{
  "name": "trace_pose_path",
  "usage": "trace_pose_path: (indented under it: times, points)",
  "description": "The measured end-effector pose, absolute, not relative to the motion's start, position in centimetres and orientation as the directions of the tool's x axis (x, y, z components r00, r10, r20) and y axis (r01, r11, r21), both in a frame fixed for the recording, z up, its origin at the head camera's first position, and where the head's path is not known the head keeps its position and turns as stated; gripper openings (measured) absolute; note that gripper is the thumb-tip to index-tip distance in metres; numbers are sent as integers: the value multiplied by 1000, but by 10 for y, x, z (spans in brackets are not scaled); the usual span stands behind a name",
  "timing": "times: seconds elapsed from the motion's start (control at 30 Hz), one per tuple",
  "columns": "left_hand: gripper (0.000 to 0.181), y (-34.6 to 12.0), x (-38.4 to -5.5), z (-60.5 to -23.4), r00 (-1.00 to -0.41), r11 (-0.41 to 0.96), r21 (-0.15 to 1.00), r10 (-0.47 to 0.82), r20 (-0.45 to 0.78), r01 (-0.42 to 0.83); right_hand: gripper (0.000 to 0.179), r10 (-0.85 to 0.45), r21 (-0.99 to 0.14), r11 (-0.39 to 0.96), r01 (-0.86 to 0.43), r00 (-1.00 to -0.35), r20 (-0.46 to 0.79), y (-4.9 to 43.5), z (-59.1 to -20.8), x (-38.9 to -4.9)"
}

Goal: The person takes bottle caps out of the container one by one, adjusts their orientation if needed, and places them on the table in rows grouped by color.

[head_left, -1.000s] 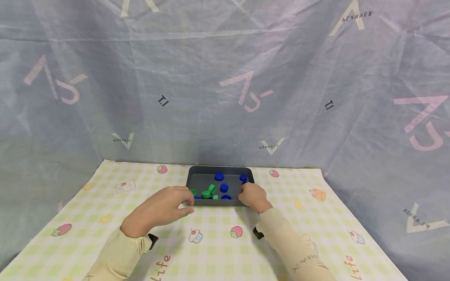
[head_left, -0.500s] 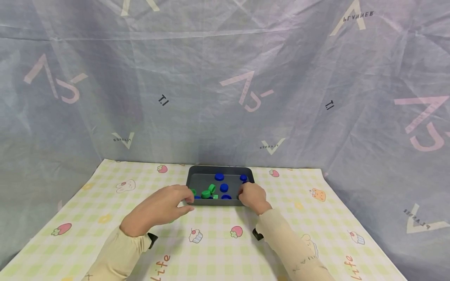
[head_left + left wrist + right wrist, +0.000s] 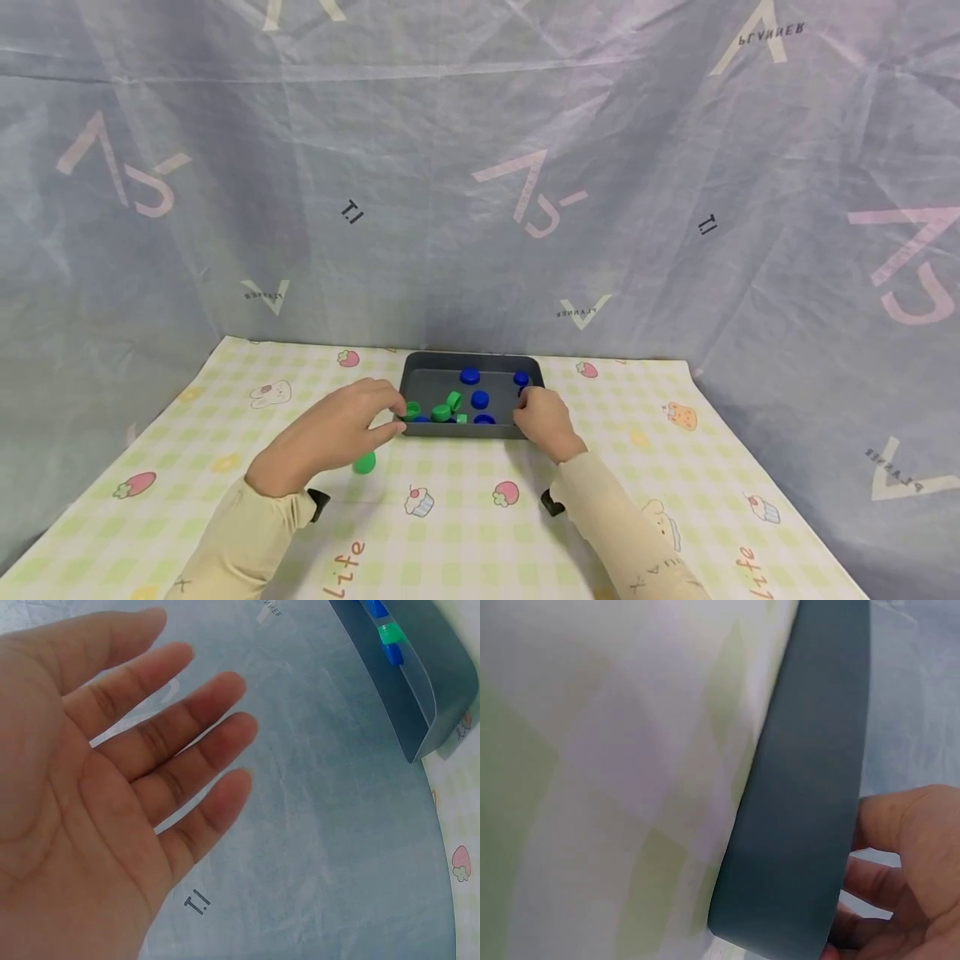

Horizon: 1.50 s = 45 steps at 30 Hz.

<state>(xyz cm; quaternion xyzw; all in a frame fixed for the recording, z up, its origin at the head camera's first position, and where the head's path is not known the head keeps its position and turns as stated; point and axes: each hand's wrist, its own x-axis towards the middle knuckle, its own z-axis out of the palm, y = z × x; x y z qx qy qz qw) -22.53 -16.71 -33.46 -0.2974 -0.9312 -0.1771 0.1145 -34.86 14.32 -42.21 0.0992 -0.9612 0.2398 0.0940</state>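
A dark grey tray [image 3: 442, 363] at the back of the table holds several green and blue bottle caps. Spread and relaxed, my left hand [image 3: 337, 429] is at the tray's front left corner; the left wrist view shows its palm [image 3: 97, 795] holding nothing. A green cap [image 3: 364, 462] appears just below that hand, outside the tray. At the other end, my right hand [image 3: 546, 421] bends over the tray's right front corner. In the right wrist view its fingers [image 3: 874, 883] pass behind the tray wall [image 3: 802, 787], so whatever they touch there is hidden.
Inside the tray, a green cap [image 3: 412, 409] lies by the left wall and a blue cap [image 3: 470, 376] near the back. The checkered cloth [image 3: 457, 542] covers the table. A grey curtain [image 3: 420, 250] hangs behind it.
My left hand has shifted slightly up and left, away from the tray's corner. A green cap now shows below it, not visible before. My right hand stays nearly still.
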Motion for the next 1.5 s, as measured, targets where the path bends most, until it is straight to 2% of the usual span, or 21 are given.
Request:
trace_pose_path:
  times: [0.23, 0.37, 0.47, 0.67, 0.77, 0.93, 1.07, 1.17, 1.5]
  points:
    - [7, -167, -226, -334, -805, 766, 270, 503, 316, 584, 8, -85, -557, 788, -261, -944, 320, 153, -415, -350]
    - [8, -167, -226, -334, -801, 765, 266, 499, 330, 586, 6, -68, -633, 708, -315, -921, 382, 149, -393, -339]
    - [10, -167, -226, -334, -791, 769, 246, 492, 363, 591, 8, -81, -704, 618, -350, -919, 385, 141, -376, -326]
    - [16, -164, -224, -333, -743, 797, 164, 438, 506, 581, 17, -208, -857, 372, -356, -932, 297, 122, -354, -294]
    - [20, -161, -222, -331, -709, 797, 140, 425, 563, 588, 19, -297, -895, 261, -361, -913, 282, 113, -348, -282]
    - [29, -153, -220, -330, -634, 736, 114, 479, 607, 667, 20, -413, -933, 121, -339, -872, 264, 100, -347, -266]
    - [36, -147, -218, -330, -562, 686, 74, 524, 640, 724, 23, -453, -943, 80, -324, -854, 255, 92, -350, -259]
    - [36, -143, -218, -331, -531, 666, 49, 546, 648, 744, 24, -469, -952, 63, -300, -851, 238, 88, -355, -257]
    - [21, -139, -220, -337, -545, 640, 78, 577, 608, 764, 23, -526, -966, 38, -257, -827, 199, 77, -366, -254]
